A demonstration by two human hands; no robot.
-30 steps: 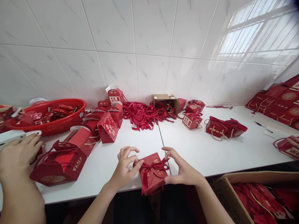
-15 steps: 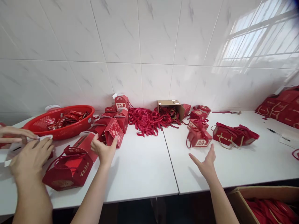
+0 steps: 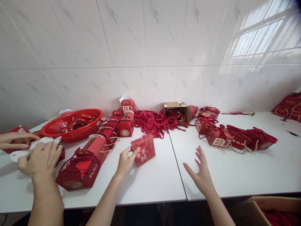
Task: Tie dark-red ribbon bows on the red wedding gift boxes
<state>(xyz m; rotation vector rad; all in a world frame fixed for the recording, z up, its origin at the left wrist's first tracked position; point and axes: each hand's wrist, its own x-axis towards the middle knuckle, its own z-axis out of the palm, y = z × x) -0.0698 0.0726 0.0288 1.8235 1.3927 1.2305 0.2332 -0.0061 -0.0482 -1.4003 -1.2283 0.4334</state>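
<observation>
My left hand [image 3: 126, 161] grips a small red gift box [image 3: 144, 150] with a pale floral print by its left side. The box is tilted and slightly blurred, over the white table left of the seam. To its right, my right hand [image 3: 199, 174] is open, fingers spread, holding nothing. Beyond it sits a red box with a bow and a white double-character label [image 3: 219, 141]. Behind the held box lies a heap of loose red ribbons [image 3: 152, 122]. Left of my left hand stand several red gift boxes in a row, a large one [image 3: 77, 171] nearest.
At the left, a co-worker's hands [image 3: 42, 157] handle a box with white flaps. A red plastic basket [image 3: 70, 138] holds small red packets. A cardboard box [image 3: 177, 105] of ribbons lies against the tiled wall. Another carton [image 3: 275, 204] stands below the table's front edge at right.
My left hand has taken the floral gift box from the row and carried it right. My right hand stays open. A bow-tied box now sits against the red boxes to its right.
</observation>
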